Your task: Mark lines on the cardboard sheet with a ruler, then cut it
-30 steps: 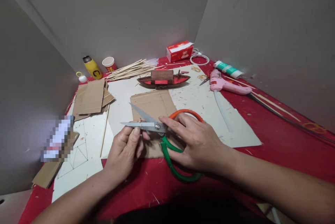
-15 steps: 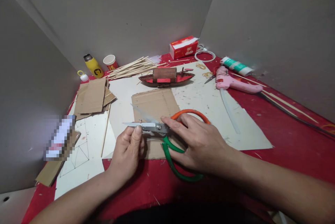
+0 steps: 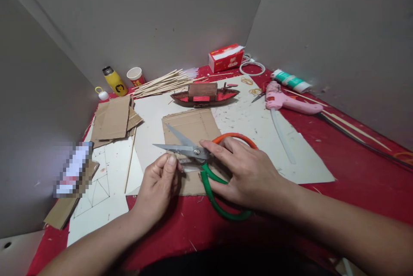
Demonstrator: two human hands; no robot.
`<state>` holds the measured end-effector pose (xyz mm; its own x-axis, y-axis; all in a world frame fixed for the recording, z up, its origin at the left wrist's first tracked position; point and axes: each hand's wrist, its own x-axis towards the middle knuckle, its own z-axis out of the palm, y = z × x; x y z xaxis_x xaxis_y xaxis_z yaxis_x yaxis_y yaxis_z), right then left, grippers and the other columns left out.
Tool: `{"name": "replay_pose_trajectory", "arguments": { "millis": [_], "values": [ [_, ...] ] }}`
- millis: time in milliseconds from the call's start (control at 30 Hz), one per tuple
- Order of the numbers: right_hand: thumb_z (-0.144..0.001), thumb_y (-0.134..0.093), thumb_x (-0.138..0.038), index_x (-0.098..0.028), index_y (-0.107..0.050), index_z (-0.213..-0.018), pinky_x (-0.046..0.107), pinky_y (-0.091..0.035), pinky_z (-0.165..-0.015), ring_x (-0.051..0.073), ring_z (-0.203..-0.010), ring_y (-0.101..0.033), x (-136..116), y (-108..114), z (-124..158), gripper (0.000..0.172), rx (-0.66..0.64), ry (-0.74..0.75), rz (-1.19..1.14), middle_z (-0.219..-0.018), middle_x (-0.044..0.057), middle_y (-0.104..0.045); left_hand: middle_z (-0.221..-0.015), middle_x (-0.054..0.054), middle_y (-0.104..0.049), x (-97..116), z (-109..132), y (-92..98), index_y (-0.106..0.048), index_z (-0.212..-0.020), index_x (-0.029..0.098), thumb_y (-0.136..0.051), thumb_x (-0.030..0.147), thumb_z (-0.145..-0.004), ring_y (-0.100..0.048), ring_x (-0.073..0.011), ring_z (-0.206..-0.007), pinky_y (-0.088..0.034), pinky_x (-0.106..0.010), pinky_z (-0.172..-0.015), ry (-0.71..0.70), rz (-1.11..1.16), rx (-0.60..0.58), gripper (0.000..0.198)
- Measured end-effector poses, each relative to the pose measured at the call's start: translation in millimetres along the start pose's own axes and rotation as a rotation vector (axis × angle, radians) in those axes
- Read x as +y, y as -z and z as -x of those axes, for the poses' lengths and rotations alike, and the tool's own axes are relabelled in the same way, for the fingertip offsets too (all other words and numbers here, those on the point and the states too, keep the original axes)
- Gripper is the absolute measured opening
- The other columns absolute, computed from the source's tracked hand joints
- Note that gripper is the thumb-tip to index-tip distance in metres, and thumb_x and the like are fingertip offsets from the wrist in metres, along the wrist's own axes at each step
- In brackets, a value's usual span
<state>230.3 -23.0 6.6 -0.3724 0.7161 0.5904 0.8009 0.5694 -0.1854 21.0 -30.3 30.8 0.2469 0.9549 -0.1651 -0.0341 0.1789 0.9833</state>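
My right hand (image 3: 248, 173) grips the scissors (image 3: 193, 150) by their orange and green handles, and the blades stand apart, pointing left. My left hand (image 3: 158, 188) is pinched closed just below the blades, holding something too small to make out. Both hands hover over a flat cardboard sheet (image 3: 190, 125) lying on white paper (image 3: 245, 125). Behind the sheet sits a small red and brown model boat (image 3: 204, 94).
The table has a red cloth (image 3: 348, 168). A pink glue gun (image 3: 287, 102) and a green-white tube (image 3: 290, 80) lie at the right. Wooden sticks (image 3: 161, 83), a yellow bottle (image 3: 113, 81), a paper cup (image 3: 135, 76) and a tissue box (image 3: 226, 57) stand at the back. Cardboard pieces (image 3: 112, 119) lie left.
The scissor blades closed half a second ago and have opened again. My left hand has slipped slightly down, below the blades.
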Motion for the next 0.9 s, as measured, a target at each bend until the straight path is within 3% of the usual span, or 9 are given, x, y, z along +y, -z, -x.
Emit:
{"name": "replay_pose_trajectory", "arguments": {
  "millis": [100, 200, 400, 567, 733, 900],
  "values": [
    [-0.081, -0.061, -0.032, -0.012, -0.063, -0.127, 0.032, -0.050, -0.058, 0.022, -0.069, -0.063, 1.0, 0.0, 1.4, 0.051, -0.025, -0.025, -0.061, -0.088, 0.010, -0.063, -0.055, 0.011, -0.029, 2.2, 2.3, -1.6, -0.051, -0.084, 0.020, -0.058, 0.052, -0.097, -0.022, -0.0057, -0.046, -0.020, -0.015, -0.041, 0.030, 0.115, -0.001, 0.034],
    [-0.081, -0.061, -0.033, -0.012, -0.061, -0.129, 0.032, -0.050, -0.056, 0.022, -0.069, -0.063, 0.1, 0.1, 2.1, 0.052, -0.042, -0.005, -0.072, -0.089, 0.010, -0.062, -0.059, 0.010, -0.032, 3.4, 3.4, -0.9, -0.043, -0.075, 0.021, -0.062, 0.048, -0.095, -0.026, -0.0056, -0.047, -0.022, -0.016, -0.041, 0.039, 0.192, 0.007, 0.038],
    [-0.083, -0.059, -0.031, -0.010, -0.060, -0.130, 0.031, -0.048, -0.055, 0.021, -0.068, -0.061, -2.8, -0.2, 1.7, 0.051, -0.076, 0.033, -0.095, -0.087, 0.009, -0.060, -0.060, 0.006, -0.047, 2.5, 3.7, 4.3, -0.059, -0.084, 0.017, -0.059, 0.040, -0.098, -0.033, -0.0044, -0.046, -0.027, -0.018, -0.045, -0.025, 0.108, -0.033, 0.027],
    [-0.082, -0.059, -0.030, -0.011, -0.059, -0.130, 0.030, -0.046, -0.054, 0.020, -0.068, -0.060, -3.5, 1.3, 1.6, 0.052, -0.088, 0.032, -0.110, -0.086, 0.009, -0.059, -0.064, 0.006, -0.046, 2.1, 5.7, 4.1, -0.064, -0.102, 0.019, -0.068, 0.043, -0.092, -0.031, -0.0047, -0.049, -0.023, -0.017, -0.045, -0.036, 0.176, -0.023, 0.026],
    [-0.082, -0.059, -0.031, -0.010, -0.059, -0.129, 0.030, -0.046, -0.055, 0.021, -0.069, -0.059, -3.4, 2.3, 3.1, 0.051, -0.104, 0.042, -0.149, -0.085, 0.009, -0.059, -0.061, 0.006, -0.041, -1.8, 5.4, 1.9, -0.056, -0.077, 0.018, -0.053, 0.052, -0.099, -0.031, -0.0055, -0.051, -0.024, -0.018, -0.044, -0.109, 0.047, 0.023, 0.040],
    [-0.082, -0.059, -0.032, -0.010, -0.061, -0.129, 0.032, -0.047, -0.057, 0.023, -0.071, -0.060, -3.2, -0.5, 3.9, 0.052, -0.075, 0.046, -0.089, -0.087, 0.011, -0.060, -0.059, 0.006, -0.039, -10.0, 3.8, 5.8, -0.057, -0.074, 0.018, -0.055, 0.054, -0.098, -0.032, -0.0061, -0.051, -0.026, -0.019, -0.045, -0.121, -0.051, 0.097, 0.043]
  ]
}}
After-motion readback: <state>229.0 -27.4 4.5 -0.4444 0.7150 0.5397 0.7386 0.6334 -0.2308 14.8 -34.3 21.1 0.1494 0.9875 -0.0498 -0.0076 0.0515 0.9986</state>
